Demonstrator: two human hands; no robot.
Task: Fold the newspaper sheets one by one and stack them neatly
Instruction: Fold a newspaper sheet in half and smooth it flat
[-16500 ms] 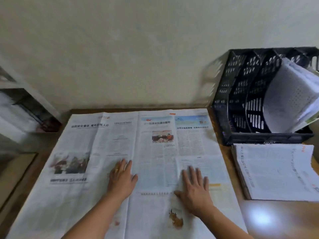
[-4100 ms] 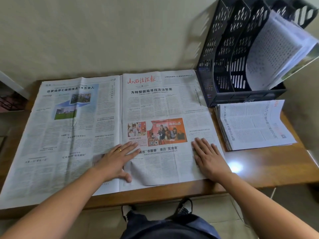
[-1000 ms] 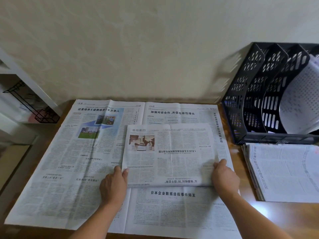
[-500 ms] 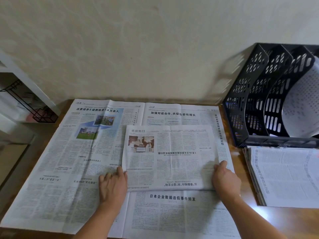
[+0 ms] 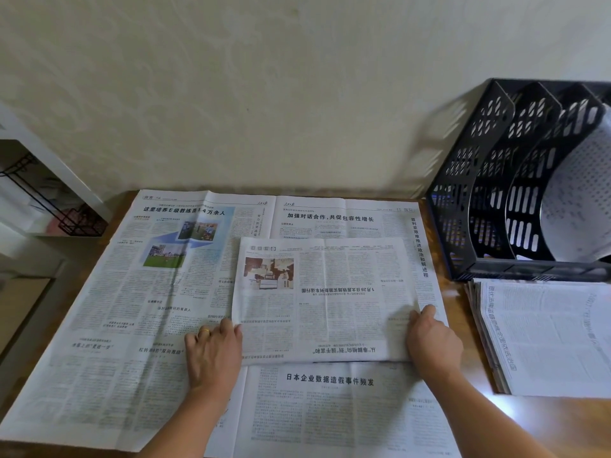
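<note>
A folded newspaper sheet lies on top of the open newspaper sheets spread over the wooden table. My left hand is at the folded sheet's left edge near its front corner, with the thumb against the edge and the fingers curled beside it. My right hand holds the right edge near the front corner, thumb on top of the paper. A stack of folded newspapers sits at the right of the table.
A black perforated file rack holding curved white papers stands at the back right against the wall. A white shelf with a black wire basket is at the left, beyond the table. The open sheets reach the table's front edge.
Over the last seconds the top sheet was folded down to a small rectangle. In the last second both hands stayed at its left and right edges, and the sheet has hardly moved.
</note>
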